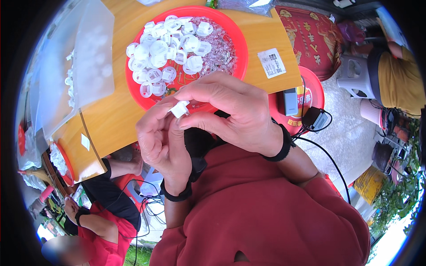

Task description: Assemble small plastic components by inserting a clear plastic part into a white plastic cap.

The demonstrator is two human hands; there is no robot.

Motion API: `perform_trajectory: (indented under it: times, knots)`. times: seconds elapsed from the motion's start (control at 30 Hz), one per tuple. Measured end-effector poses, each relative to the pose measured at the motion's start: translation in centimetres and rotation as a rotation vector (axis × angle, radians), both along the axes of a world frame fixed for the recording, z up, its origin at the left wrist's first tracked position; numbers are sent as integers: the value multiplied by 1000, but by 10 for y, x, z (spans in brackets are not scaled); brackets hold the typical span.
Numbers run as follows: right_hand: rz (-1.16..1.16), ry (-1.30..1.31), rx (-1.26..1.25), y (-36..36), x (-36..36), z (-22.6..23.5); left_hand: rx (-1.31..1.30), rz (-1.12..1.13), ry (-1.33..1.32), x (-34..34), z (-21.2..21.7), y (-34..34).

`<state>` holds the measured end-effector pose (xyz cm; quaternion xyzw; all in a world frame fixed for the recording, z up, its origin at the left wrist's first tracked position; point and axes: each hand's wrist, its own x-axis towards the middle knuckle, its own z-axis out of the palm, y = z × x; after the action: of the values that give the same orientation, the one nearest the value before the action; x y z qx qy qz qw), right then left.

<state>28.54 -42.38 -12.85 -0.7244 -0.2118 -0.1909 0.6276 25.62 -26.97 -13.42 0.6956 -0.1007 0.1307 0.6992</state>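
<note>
Between my two hands, just in front of the near rim of a round red tray (243,66), is a small white plastic piece (179,109) with a blocky shape. My left hand (162,148) pinches it from the left, fingers curled. My right hand (239,111) closes on it from the other side with thumb and forefinger; a small clear bit shows by the thumb tip. The tray holds a heap of white round plastic parts (158,48) on its left and many small clear plastic pieces (222,48) on its right. My hands hide part of its near side.
A wooden table (113,119) carries the tray, a translucent plastic bin (95,57) and a white label (272,63). Right of it, a red stool (317,84) bears a grey power bank (290,102) and black cables. A person in red (117,221) sits lower left; another person (399,75) is far right.
</note>
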Motion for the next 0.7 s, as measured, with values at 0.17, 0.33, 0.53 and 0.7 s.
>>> perform_trajectory:
  times: [0.17, 0.33, 0.53, 0.7]
  knots:
    - [-46, -94, -64, 4, -2, 0, -57, -17, -11, 4, -4, 1]
    - [-93, -149, -86, 7, -5, 0, -110, -77, -37, 7, -12, 3]
    - [-141, -133, -70, 12, -10, 3, -155, -119, -77, 10, -10, 3]
    - [-65, -29, -45, 8, -5, 5, -53, 7, 9, 6, 3, 14]
